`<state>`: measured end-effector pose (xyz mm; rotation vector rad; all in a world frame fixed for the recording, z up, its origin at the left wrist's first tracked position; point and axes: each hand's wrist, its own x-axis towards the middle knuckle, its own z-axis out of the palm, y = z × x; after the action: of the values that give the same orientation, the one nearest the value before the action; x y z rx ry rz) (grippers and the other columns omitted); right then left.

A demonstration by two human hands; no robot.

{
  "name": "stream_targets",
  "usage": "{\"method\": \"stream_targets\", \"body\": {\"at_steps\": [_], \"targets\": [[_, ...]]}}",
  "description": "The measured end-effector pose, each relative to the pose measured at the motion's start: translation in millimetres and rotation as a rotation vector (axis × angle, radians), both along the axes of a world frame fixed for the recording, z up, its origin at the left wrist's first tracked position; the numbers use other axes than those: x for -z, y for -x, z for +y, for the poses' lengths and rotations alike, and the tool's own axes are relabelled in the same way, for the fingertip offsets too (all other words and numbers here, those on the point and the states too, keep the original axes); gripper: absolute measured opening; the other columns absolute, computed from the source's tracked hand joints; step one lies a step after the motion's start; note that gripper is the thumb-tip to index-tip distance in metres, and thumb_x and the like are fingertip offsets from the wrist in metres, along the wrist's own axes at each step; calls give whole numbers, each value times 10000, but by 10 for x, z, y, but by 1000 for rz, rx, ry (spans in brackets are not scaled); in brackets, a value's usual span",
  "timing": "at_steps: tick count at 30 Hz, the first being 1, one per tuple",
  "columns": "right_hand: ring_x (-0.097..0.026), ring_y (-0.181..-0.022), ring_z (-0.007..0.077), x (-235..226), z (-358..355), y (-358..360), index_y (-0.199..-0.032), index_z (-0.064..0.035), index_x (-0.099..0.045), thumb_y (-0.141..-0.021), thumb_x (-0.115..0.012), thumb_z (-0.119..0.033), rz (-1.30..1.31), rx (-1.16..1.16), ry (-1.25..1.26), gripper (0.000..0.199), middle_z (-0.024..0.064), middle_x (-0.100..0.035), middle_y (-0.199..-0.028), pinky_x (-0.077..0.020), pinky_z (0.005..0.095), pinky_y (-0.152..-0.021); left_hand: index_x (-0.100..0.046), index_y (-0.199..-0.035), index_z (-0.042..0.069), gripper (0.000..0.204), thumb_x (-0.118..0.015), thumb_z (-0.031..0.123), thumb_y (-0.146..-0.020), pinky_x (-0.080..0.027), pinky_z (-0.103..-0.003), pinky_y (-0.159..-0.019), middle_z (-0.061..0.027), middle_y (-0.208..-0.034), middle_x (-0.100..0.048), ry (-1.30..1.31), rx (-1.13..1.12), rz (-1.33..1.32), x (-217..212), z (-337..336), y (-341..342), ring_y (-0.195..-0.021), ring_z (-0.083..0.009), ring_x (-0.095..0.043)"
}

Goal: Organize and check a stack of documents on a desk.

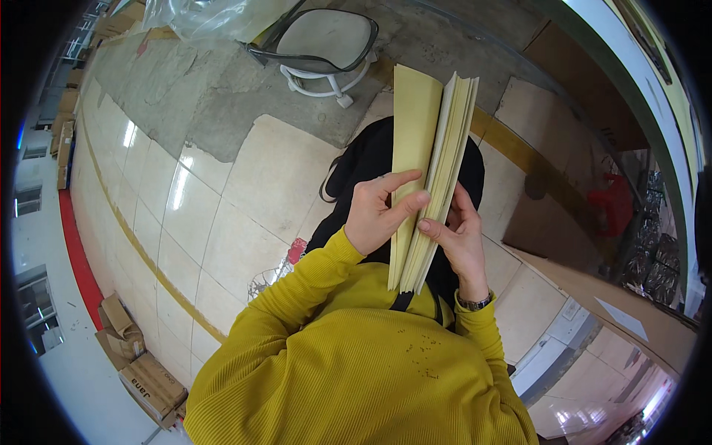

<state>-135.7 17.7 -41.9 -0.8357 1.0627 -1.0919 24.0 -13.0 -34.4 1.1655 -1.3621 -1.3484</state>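
Upright over my lap is a thick stack of pale yellow paper sheets (458, 133), partly fanned open lengthwise. A broad yellow sheet (412, 126) stands apart from the rest on the left side, with a narrow gap between. My left hand (373, 215) is closed around this left part, index finger and thumb across its face and the thumb tip at the gap. My right hand (466, 241) grips the thicker right part, thumb on the near edges and fingers behind it. The far fingers of both hands are partly hidden by the paper.
A grey chair (326, 41) stands beyond my knees, beside clear plastic sheeting (215, 18). Cardboard boxes (152, 386) lie along the left wall. To my right are a large open carton (601, 304), a red plastic object (612, 204) and a curved white-edged table (630, 59).
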Motion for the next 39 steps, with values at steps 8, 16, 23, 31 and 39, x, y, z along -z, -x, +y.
{"method": "stream_targets", "body": {"at_steps": [8,16,23,31,39], "targets": [[-478,-1171,220,1,3,33,-1382,30,-258,-672,-800,-98,46,-7,42,902,146,-413,-1342,-414,331,-968,-627,-1041,-50,368,-743,155,-759,-486,-236,-697,-115,-896,-658,-52,84,72,58,-50,-27,-781,-109,-606],[-473,-1176,222,37,0,43,-1383,21,-270,-664,-811,-136,15,14,43,913,148,-408,-1346,-391,330,-990,-620,-867,-72,182,-671,99,-828,-428,-209,-579,-74,-826,-627,-272,-23,67,69,-18,-59,-680,-64,-534],[-461,-1189,226,19,-4,22,-1383,14,-276,-665,-808,-135,4,-11,14,905,146,-400,-1356,-391,333,-990,-611,-974,-48,156,-589,75,-880,-455,-212,-665,-96,-867,-629,137,-257,94,31,-18,143,-770,-84,-566],[-472,-1180,220,6,-6,35,-1385,17,-268,-675,-794,-100,37,-2,28,891,147,-397,-1360,-406,332,-977,-603,-1073,-47,365,-728,111,-769,-469,-219,-663,-100,-869,-644,6,63,21,14,-38,19,-747,-103,-590],[-481,-1164,212,60,-6,48,-1379,36,-266,-675,-794,-98,28,-2,39,890,155,-401,-1354,-408,333,-975,-616,-1021,-49,315,-734,87,-763,-456,-214,-621,-71,-876,-633,-43,99,116,85,-80,-41,-726,-74,-558]]}}
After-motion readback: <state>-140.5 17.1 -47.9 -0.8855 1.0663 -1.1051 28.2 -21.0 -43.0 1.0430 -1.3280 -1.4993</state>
